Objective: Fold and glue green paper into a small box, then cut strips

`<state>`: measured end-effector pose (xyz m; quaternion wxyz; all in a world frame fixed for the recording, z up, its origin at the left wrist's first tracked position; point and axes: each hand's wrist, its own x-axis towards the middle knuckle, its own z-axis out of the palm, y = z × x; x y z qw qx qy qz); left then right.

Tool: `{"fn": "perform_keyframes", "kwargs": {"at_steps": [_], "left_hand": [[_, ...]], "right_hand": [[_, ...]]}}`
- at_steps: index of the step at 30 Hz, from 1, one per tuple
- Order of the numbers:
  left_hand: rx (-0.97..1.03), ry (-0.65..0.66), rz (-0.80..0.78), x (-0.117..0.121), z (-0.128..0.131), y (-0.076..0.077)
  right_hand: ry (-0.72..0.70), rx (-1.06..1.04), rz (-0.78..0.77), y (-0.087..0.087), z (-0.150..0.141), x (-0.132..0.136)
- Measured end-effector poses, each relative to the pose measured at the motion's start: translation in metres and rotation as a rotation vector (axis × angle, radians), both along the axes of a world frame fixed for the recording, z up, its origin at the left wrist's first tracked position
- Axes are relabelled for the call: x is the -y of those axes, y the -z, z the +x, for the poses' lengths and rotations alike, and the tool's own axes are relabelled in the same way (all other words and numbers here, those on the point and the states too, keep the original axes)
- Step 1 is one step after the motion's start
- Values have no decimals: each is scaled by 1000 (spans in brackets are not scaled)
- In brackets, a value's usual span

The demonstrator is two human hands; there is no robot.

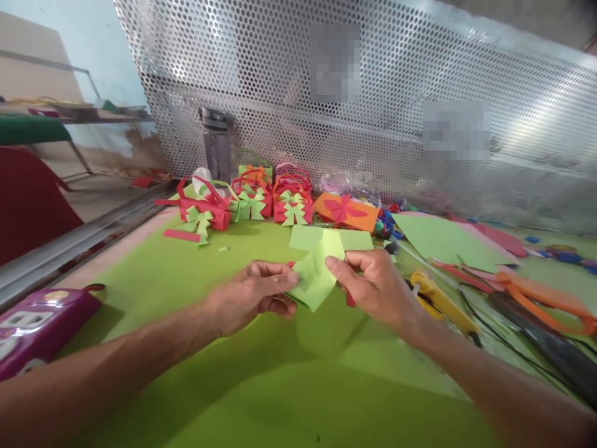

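Note:
Both hands hold a folded light green paper piece (316,269) just above the green table cover (196,292). My left hand (252,297) pinches its left edge with curled fingers. Its right side is gripped between the thumb and fingers of my right hand (373,285). A small red bit shows under my right hand; I cannot make out what it is. Behind the paper stand several red paper baskets with green bows (291,202).
An orange card with a red flower (346,211) lies behind. A yellow cutter (441,303), orange scissors (545,298) and paper sheets (438,239) lie to the right. A purple power strip (37,326) sits at the left edge. A perforated metal panel (373,106) and a bottle (217,146) stand at the back.

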<state>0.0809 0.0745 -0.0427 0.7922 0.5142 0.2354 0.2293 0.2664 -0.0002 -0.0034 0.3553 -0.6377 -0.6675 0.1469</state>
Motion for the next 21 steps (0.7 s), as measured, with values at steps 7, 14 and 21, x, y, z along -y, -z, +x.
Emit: {"fn": "perform_keyframes", "kwargs": {"at_steps": [7,14,21], "left_hand": [[0,31,2,4,2,-2],[18,58,3,3,1,0],[64,91,218,3,0,-6]], "right_hand": [[21,-20,18,-4,-7,7],[28,-88,1,-4,-5,3],[55,-164,22,-4,-1,-1]]}}
